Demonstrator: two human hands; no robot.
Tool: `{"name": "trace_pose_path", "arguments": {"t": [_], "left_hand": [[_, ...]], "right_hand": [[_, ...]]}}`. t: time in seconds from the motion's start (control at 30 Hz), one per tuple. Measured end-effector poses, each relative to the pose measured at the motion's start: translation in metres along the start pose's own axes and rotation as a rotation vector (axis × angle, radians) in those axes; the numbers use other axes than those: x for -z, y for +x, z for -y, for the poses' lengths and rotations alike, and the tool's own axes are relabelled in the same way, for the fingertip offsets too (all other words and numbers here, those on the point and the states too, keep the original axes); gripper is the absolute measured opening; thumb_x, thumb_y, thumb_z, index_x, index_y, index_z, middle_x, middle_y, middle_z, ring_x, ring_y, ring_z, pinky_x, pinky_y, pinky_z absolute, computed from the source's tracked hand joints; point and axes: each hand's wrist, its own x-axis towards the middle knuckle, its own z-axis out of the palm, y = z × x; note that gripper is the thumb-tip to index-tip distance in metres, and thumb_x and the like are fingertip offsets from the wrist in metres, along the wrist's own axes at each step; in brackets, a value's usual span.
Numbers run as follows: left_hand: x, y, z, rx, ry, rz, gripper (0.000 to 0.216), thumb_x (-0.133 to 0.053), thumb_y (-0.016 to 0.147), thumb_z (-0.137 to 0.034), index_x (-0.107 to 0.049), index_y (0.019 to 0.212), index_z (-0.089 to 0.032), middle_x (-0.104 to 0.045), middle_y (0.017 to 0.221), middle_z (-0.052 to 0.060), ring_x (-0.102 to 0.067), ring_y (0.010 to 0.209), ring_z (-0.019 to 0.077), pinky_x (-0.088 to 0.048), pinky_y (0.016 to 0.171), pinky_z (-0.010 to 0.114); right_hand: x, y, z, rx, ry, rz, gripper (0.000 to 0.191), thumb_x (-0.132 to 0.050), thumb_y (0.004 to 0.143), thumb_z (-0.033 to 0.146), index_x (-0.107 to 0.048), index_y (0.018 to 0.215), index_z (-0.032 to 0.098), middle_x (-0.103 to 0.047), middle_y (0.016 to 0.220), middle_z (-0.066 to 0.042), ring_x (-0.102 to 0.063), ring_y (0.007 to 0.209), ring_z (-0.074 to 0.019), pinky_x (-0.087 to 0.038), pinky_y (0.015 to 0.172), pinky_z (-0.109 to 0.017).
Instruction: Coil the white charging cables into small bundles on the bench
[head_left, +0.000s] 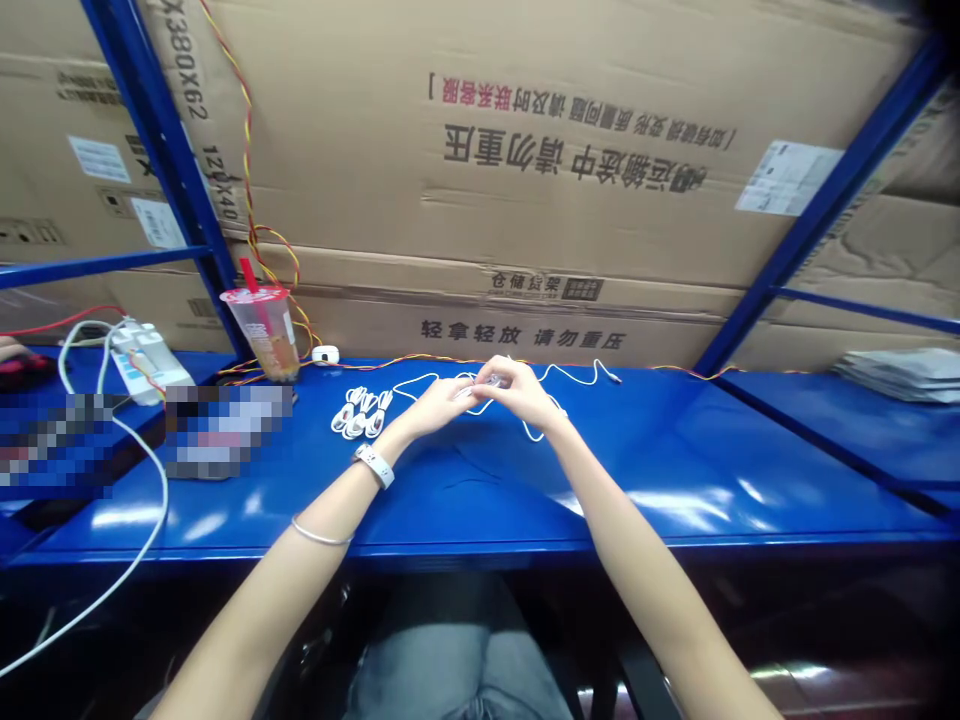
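Observation:
My left hand and my right hand meet above the blue metal workbench, pinching a thin white cable at a small clear piece. The piece is partly hidden by my fingers, so its exact kind is unclear. Loose loops of the cable trail out on both sides of my hands. Just left of my left hand lie several coiled white cables, bound in small bundles. A white wristband and a thin metal bangle sit on my left arm.
A plastic cup with a red straw, a white power strip and pixelated objects stand at the left. A red-and-yellow twisted wire runs along the bench's back. Stacked papers lie right; cardboard boxes on blue shelving fill the back.

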Motion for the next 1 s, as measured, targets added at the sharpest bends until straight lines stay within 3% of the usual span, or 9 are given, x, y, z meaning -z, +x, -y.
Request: {"name": "trace_pose_path", "arguments": {"t": [0.1,0.27,0.47,0.6,0.77,1.0], "left_hand": [[-0.001,0.001,0.003,-0.039,0.139,-0.066,0.036,-0.045,0.088,-0.040,-0.067,0.102,-0.014,-0.071,0.096,0.006,-0.063,0.086,0.0204,-0.045,0.076,0.027],[-0.003,0.001,0.008,-0.061,0.312,-0.169,0.029,-0.045,0.089,-0.031,-0.067,0.095,-0.014,-0.071,0.087,0.007,-0.065,0.077,0.0203,-0.043,0.068,0.026],[-0.006,-0.002,0.008,-0.006,0.592,-0.171,0.024,-0.043,0.091,-0.030,-0.062,0.097,-0.017,-0.071,0.086,0.009,-0.066,0.079,0.0224,-0.043,0.065,0.027],[-0.009,-0.004,0.002,0.041,0.731,-0.167,0.028,-0.037,0.094,-0.034,-0.057,0.099,-0.015,-0.070,0.090,0.012,-0.067,0.083,0.0246,-0.044,0.065,0.028],[-0.010,-0.006,-0.006,0.101,0.773,-0.184,0.038,-0.042,0.092,-0.043,-0.044,0.116,-0.014,-0.069,0.091,0.012,-0.068,0.084,0.0243,-0.045,0.062,0.026],[-0.013,-0.008,-0.007,-0.022,0.906,-0.165,0.035,-0.034,0.095,-0.043,-0.051,0.111,-0.016,-0.069,0.094,0.012,-0.068,0.081,0.0218,-0.041,0.059,0.024]], "right_hand": [[-0.007,-0.001,-0.001,0.003,-0.016,-0.074,0.012,-0.067,0.074,0.029,-0.064,0.073,0.018,-0.059,0.077,-0.001,-0.053,0.072,-0.0145,-0.039,0.065,-0.027],[-0.020,-0.002,-0.002,0.019,0.008,-0.153,0.011,-0.064,0.077,0.029,-0.060,0.075,0.019,-0.056,0.079,-0.001,-0.052,0.073,-0.0145,-0.038,0.064,-0.026],[-0.031,-0.003,-0.008,-0.088,0.325,-0.184,0.031,-0.068,0.072,0.032,-0.050,0.096,0.023,-0.053,0.072,0.004,-0.048,0.060,-0.0117,-0.037,0.058,-0.025],[-0.035,-0.003,-0.008,-0.130,0.412,-0.240,0.029,-0.069,0.070,0.034,-0.050,0.088,0.022,-0.052,0.068,0.004,-0.047,0.060,-0.0117,-0.036,0.058,-0.025],[-0.041,-0.003,-0.008,-0.252,0.508,-0.321,0.032,-0.070,0.065,0.032,-0.045,0.083,0.022,-0.049,0.061,0.007,-0.045,0.055,-0.0104,-0.034,0.055,-0.024],[-0.047,0.000,-0.011,-0.465,0.548,-0.451,0.040,-0.068,0.058,0.028,-0.031,0.071,0.023,-0.038,0.057,0.009,-0.039,0.053,-0.0084,-0.032,0.050,-0.022]]}}
